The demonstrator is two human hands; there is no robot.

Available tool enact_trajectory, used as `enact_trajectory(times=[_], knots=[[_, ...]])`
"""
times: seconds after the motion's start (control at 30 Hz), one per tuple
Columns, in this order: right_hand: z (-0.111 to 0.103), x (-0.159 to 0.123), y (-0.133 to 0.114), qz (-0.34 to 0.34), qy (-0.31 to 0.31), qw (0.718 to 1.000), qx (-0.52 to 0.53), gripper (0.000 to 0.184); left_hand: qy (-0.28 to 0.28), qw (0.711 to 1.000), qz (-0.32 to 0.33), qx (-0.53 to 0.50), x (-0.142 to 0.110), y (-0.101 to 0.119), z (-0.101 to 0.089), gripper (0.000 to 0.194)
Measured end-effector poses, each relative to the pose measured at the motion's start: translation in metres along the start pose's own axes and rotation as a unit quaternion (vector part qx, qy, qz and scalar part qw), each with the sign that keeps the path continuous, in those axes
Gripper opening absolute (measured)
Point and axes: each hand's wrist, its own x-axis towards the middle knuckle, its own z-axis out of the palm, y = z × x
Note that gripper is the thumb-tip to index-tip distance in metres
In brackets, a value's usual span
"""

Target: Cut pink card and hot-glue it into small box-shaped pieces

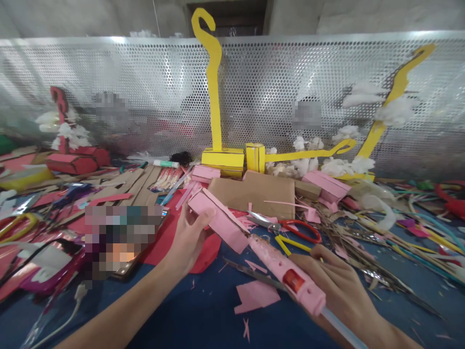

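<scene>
My left hand point(192, 237) is closed around a pink paper-covered box point(221, 220), its thumb pressed on the near face. In my right hand point(334, 276) is a pink hot glue gun point(283, 271), its nozzle at the box's right end; I cannot tell whether it touches. A clear glue stick point(343, 327) sticks out of the gun's back. Below the box lie a pink paper scrap point(256, 295) and a dark pointed blade point(254, 272), partly hidden by the gun. Red-handled scissors point(301, 230) rest just beyond my right hand.
Yellow hook-shaped paper pieces on boxes point(215, 97) stand along the perforated metal panel point(152, 82). A brown cardboard sheet point(269, 191) lies behind the scissors. A phone point(125, 271) lies left of my arm, with a white cable point(76, 305) nearby. Scraps clutter both sides.
</scene>
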Motion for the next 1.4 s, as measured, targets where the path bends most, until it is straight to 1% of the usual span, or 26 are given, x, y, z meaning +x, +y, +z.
enact_trajectory(times=[0.2, 0.27, 0.4, 0.5, 0.57, 0.67, 0.77, 0.83, 0.87, 0.9, 0.97, 1.03, 1.07, 1.1, 1.17, 1.27, 1.4], knots=[[0.002, -0.003, -0.002, 0.017, 0.020, 1.000, 0.001, 0.014, 0.001, 1.000, 0.012, -0.019, 0.004, 0.001, -0.002, 0.058], [0.002, -0.003, -0.002, 0.010, 0.019, 1.000, 0.000, 0.016, 0.005, 1.000, 0.017, -0.022, 0.004, 0.002, -0.001, 0.057], [-0.001, 0.000, -0.001, 0.005, 0.012, 1.000, -0.010, 0.021, 0.020, 0.999, 0.024, -0.023, 0.002, 0.007, 0.001, 0.051], [-0.003, 0.001, 0.000, 0.011, 0.005, 1.000, -0.011, 0.018, 0.031, 0.999, 0.015, -0.030, 0.002, 0.010, 0.002, 0.043], [-0.003, 0.001, 0.000, 0.015, 0.013, 1.000, -0.013, 0.017, 0.041, 0.998, 0.007, -0.042, 0.004, 0.011, 0.002, 0.041], [-0.002, -0.001, 0.000, 0.056, 0.035, 0.998, 0.001, 0.015, 0.051, 0.997, -0.020, -0.050, 0.005, 0.010, 0.000, 0.042], [-0.001, -0.001, -0.002, 0.127, 0.027, 0.990, 0.062, 0.014, 0.036, 0.996, -0.065, -0.051, 0.005, 0.007, -0.001, 0.040], [0.001, 0.000, -0.003, 0.194, -0.001, 0.970, 0.147, 0.022, 0.017, 0.993, -0.100, -0.057, 0.003, 0.007, 0.000, 0.039], [0.002, -0.001, -0.003, 0.233, -0.014, 0.951, 0.202, 0.029, 0.008, 0.991, -0.121, -0.060, 0.002, 0.007, 0.001, 0.039], [0.003, -0.001, -0.003, 0.272, -0.026, 0.925, 0.263, 0.037, 0.001, 0.988, -0.141, -0.065, 0.000, 0.007, 0.002, 0.039], [0.006, -0.002, -0.002, 0.338, -0.057, 0.862, 0.372, 0.049, -0.013, 0.982, -0.174, -0.072, -0.003, 0.007, 0.004, 0.041], [0.008, -0.004, 0.000, 0.370, -0.088, 0.807, 0.452, 0.055, -0.029, 0.977, -0.196, -0.075, -0.005, 0.007, 0.005, 0.045], [0.009, -0.006, 0.001, 0.377, -0.101, 0.786, 0.481, 0.056, -0.035, 0.976, -0.201, -0.075, -0.006, 0.006, 0.005, 0.046], [0.010, -0.006, 0.001, 0.376, -0.112, 0.771, 0.502, 0.056, -0.042, 0.975, -0.206, -0.075, -0.006, 0.005, 0.004, 0.047], [0.011, -0.008, 0.002, 0.362, -0.129, 0.756, 0.530, 0.058, -0.048, 0.974, -0.210, -0.076, -0.006, 0.003, 0.002, 0.047], [0.011, -0.011, 0.002, 0.348, -0.159, 0.748, 0.543, 0.057, -0.059, 0.972, -0.209, -0.090, -0.006, 0.001, -0.002, 0.048], [0.015, -0.017, 0.000, 0.372, -0.160, 0.734, 0.545, 0.051, -0.077, 0.970, -0.205, -0.106, -0.006, 0.001, -0.002, 0.049]])
